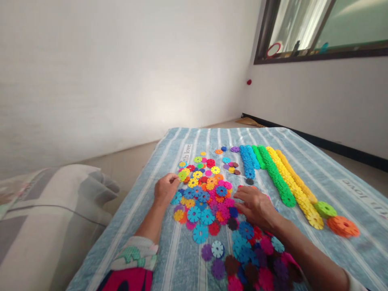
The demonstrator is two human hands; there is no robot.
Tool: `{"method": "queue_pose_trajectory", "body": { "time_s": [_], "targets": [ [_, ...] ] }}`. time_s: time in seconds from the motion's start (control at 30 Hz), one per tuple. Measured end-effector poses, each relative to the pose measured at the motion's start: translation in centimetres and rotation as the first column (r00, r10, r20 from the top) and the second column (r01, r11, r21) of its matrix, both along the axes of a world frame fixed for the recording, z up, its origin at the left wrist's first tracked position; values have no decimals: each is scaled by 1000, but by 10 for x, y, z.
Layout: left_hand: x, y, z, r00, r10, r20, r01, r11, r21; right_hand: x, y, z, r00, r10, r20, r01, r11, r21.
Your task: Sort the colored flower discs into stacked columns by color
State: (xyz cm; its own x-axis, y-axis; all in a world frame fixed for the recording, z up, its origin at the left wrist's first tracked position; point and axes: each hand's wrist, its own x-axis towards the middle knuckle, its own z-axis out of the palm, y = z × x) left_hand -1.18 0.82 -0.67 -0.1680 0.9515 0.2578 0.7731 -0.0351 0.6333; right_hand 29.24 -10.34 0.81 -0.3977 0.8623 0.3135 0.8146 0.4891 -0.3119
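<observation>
Notched plastic snowflake discs [207,217] in many colours lie mixed in a loose heap on the striped cloth. At the heap's left edge, my left hand [166,188] pinches a lime-green snowflake disc [182,175] at its fingertips. My right hand [256,205] hovers palm down over the right side of the heap, fingers stretched and slightly apart, with nothing visible in them. It partly hides the discs beneath. Overlapping rows of one colour lie to its right: blue [247,161], green [275,180] and yellow [298,194].
An orange stack [343,226] and a lime-green stack [325,209] sit near the rows' close end. A blue striped cloth [142,202] covers the table. Fabric-covered bulk [54,226] stands at left, a white wall [121,72] behind, a window [327,28] at upper right.
</observation>
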Motion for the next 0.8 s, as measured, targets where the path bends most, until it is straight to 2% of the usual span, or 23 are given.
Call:
{"method": "queue_pose_trajectory", "body": {
  "time_s": [0.17,0.37,0.8],
  "targets": [
    [1,-2,-1,1000,-11,19,11,1000,-4,-13,-9,-10,990,142,-5,-142,990,26],
    [0,-1,-4,1000,-1,9,1,1000,0,-26,-19,-7,964,264,-22,-265,964,-27],
    [-1,-2,-4,1000,0,16,0,1000,2,-24,-18,-4,930,351,-105,-351,936,26]
  ]
}}
